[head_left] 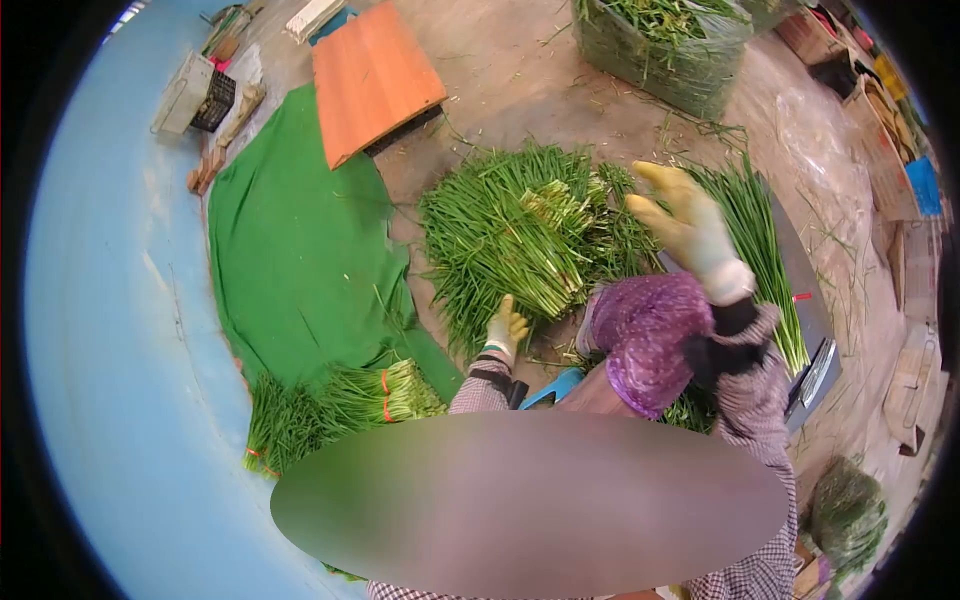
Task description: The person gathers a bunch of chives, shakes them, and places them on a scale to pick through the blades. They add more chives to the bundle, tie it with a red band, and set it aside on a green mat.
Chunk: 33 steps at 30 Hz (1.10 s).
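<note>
A large heap of long green chives (500, 215) lies on the floor in front of me, pale stem ends towards its right side. My left hand (507, 325), in a yellowish glove, is at the heap's near edge, thumb raised apart from the partly curled fingers; nothing shows in it. My right hand (685, 222), gloved too and slightly blurred, is raised between the heap and a bundle of chives (755, 245), with fingers apart and nothing in them. That bundle lies on a grey flat platform (815, 315), which has a shiny panel (815, 375) at its near end.
Green cloth (300, 230) covers the floor at left, with banded chive bundles (370, 395) at its near end. An orange board (375, 85) lies beyond. A plastic-wrapped load of greens (665, 60) stands at the back. Boxes (885, 150) line the right side; a blue wall (110, 300) rises at left.
</note>
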Motion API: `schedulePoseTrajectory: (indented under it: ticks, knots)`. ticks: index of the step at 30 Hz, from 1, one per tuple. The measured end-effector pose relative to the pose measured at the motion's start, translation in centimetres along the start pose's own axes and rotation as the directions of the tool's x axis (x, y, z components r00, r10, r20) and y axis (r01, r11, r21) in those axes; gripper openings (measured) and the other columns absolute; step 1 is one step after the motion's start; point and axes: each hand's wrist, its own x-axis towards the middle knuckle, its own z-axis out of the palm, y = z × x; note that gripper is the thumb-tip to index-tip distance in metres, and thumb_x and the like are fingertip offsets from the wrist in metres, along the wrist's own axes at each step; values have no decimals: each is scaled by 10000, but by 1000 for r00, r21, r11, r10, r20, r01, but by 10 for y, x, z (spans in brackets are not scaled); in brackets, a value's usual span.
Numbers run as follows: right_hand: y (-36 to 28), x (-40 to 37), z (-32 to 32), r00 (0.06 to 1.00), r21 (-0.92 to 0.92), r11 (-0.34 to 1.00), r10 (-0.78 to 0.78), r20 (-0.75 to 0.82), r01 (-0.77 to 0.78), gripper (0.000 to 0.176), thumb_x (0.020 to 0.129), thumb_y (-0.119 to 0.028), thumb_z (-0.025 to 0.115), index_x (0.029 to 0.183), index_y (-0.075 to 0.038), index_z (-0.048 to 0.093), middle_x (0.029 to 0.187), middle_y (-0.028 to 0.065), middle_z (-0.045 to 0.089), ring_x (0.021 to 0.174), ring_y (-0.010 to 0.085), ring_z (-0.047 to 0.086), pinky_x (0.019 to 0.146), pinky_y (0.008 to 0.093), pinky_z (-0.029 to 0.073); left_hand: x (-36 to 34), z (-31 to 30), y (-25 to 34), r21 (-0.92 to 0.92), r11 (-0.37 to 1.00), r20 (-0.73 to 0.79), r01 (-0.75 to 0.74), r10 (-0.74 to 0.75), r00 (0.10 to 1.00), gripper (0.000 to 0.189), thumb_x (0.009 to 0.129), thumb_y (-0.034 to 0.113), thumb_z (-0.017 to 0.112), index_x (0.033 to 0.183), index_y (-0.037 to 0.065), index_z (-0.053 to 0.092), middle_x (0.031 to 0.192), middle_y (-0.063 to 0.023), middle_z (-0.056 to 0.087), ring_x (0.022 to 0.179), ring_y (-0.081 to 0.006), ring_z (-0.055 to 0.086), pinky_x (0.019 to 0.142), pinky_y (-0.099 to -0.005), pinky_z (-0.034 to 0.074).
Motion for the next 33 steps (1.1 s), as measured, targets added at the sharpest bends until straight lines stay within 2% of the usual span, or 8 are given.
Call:
schedulePoseTrajectory:
  ticks: [3, 6, 11, 14, 20, 24, 28, 33]
  knots:
    - [31, 28, 141, 981, 291, 938, 162, 104, -186, 728, 871, -515, 718, 1345, 15, 560, 1300, 224, 623, 1223, 349, 589, 1054, 374, 451, 14, 32, -22, -81, 984, 42, 158, -155, 987, 1054, 815, 665, 708, 1513, -6, 291, 1511, -236, 419, 1297, -398, 511, 1027, -513, 468]
    - [27, 24, 203, 759, -105, 875, 464, 456, -472, 1123, 771, -640, 750, 1509, 70, 290, 1479, 298, 437, 1370, 381, 459, 1126, 405, 396, 30, 61, -36, -277, 961, 321, -8, 101, 942, 920, 834, 608, 725, 1457, 7, 413, 1408, -231, 538, 1215, -401, 574, 1028, -534, 475]
    - [73, -26, 275, 448, -498, 742, 669, 593, -449, 1418, 635, -705, 818, 1579, 17, 43, 1648, 203, 153, 1533, 326, 144, 1218, 435, 256, 53, 75, -44, -319, 946, 144, 55, -9, 990, 681, 876, 366, 782, 1367, 6, 476, 1316, -190, 578, 1165, -344, 593, 967, -478, 521]
    - [77, -31, 279, 371, -495, 726, 677, 635, -477, 1426, 642, -674, 834, 1590, -21, -8, 1636, 202, 200, 1513, 333, 213, 1209, 443, 270, 93, 50, -80, -230, 973, 113, -2, 29, 993, 845, 885, 370, 768, 1503, 31, 303, 1525, -172, 393, 1347, -304, 455, 1028, -457, 460]
    - [85, -46, 291, 318, -356, 710, 629, 710, -608, 1289, 723, -559, 834, 1580, 4, 53, 1533, 266, 387, 1399, 372, 429, 1139, 387, 379, 60, 33, -70, -369, 924, 232, -98, 194, 953, 573, 939, 374, 699, 1381, 68, 500, 1313, -119, 605, 1141, -283, 622, 940, -449, 531]
    - [107, -51, 310, 268, -142, 556, 589, 763, -819, 1113, 798, -312, 849, 1568, 52, 132, 1412, 266, 512, 1155, 278, 580, 926, 393, 470, 16, 50, -25, -366, 915, 341, 170, -38, 939, 606, 905, 373, 748, 1398, 99, 525, 1317, -81, 613, 1130, -226, 623, 920, -405, 533]
    - [109, -48, 291, 182, -2, 317, 549, 816, -949, 1060, 815, -364, 814, 1541, 94, 192, 1570, 267, 327, 1395, 349, 426, 1100, 384, 401, -7, 54, -9, -322, 936, 304, 142, -40, 952, 513, 903, 340, 748, 1333, 109, 588, 1278, -64, 635, 1127, -241, 618, 915, -424, 521]
    - [100, -45, 283, 246, -138, 478, 652, 717, -867, 1072, 780, -433, 828, 1511, 106, 259, 1501, 288, 422, 1367, 361, 467, 1091, 377, 414, -9, 42, -7, -211, 969, 198, 132, -90, 976, 473, 935, 309, 707, 1342, 116, 562, 1329, -89, 601, 1141, -250, 628, 903, -463, 563]
